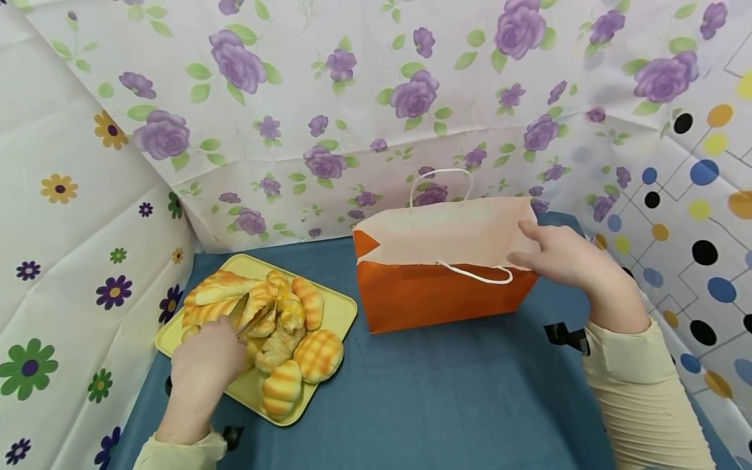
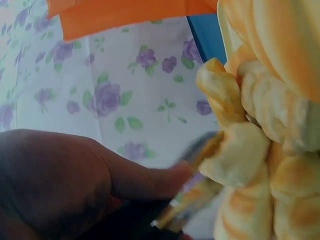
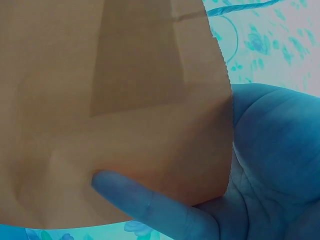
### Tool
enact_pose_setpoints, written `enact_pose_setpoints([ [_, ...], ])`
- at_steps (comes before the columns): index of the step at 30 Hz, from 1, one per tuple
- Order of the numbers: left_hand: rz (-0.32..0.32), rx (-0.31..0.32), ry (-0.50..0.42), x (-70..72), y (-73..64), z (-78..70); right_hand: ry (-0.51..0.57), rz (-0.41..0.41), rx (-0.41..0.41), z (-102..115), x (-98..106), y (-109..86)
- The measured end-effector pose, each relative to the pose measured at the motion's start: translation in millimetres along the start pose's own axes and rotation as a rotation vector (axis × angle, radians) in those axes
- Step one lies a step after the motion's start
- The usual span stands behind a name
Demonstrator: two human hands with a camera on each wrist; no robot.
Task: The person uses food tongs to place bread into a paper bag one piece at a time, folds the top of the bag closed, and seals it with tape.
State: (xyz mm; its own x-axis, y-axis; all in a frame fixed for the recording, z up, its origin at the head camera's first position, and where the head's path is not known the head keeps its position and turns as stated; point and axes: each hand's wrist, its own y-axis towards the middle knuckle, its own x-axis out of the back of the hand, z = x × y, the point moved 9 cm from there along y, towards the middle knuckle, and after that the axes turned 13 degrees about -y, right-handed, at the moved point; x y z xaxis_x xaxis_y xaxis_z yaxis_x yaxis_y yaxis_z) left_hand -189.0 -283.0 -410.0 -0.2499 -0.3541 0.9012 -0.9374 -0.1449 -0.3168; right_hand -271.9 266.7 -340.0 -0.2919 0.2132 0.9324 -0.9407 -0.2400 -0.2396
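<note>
On the left, a yellow tray (image 1: 341,310) bears a heap of bread rolls and pastries. My left hand (image 1: 208,356) reaches over its near left side and pinches a flat golden-brown piece of bread (image 1: 258,318). That piece appears edge-on and blurred beside the thumb in the left wrist view; the other fingers are mostly hidden. An orange paper bag (image 1: 440,294) stands with its pale inside showing at the mouth. My right hand (image 1: 564,258) grips its right edge. In the right wrist view, one digit lies across the paper (image 3: 135,145), with the palm beside the edge.
A round scored bun (image 1: 319,356) and a shell-shaped roll (image 1: 282,390) lie at the tray's near right side. White cord handles (image 1: 478,277) hang on the bag. Flowered sheets (image 1: 323,130) line the back and sides of the blue tabletop (image 1: 423,391).
</note>
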Motion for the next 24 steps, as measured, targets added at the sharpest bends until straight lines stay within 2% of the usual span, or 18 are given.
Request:
enact_pose_setpoints([
  [3, -0.008, -0.016, -0.032, 1.3, 0.6, 9.8, 0.002, -0.001, 0.007, 0.1, -0.3, 0.8],
  [9, -0.039, -0.073, -0.158, 2.9, -5.8, 23.0, -0.008, 0.001, 0.023, 3.1, 1.3, 2.0],
  [15, -0.019, -0.185, -0.186, 9.4, -8.0, 12.1, -0.004, 0.003, 0.02, 4.3, 3.8, 0.2],
  [21, 0.064, -0.267, -0.254, 13.8, -3.4, 5.3, -0.003, -0.004, 0.021, 3.3, 2.2, -0.7],
  [24, 0.102, -0.281, -0.298, 15.4, -3.2, 4.7, 0.0, -0.004, 0.024, 3.9, 1.2, -1.6],
])
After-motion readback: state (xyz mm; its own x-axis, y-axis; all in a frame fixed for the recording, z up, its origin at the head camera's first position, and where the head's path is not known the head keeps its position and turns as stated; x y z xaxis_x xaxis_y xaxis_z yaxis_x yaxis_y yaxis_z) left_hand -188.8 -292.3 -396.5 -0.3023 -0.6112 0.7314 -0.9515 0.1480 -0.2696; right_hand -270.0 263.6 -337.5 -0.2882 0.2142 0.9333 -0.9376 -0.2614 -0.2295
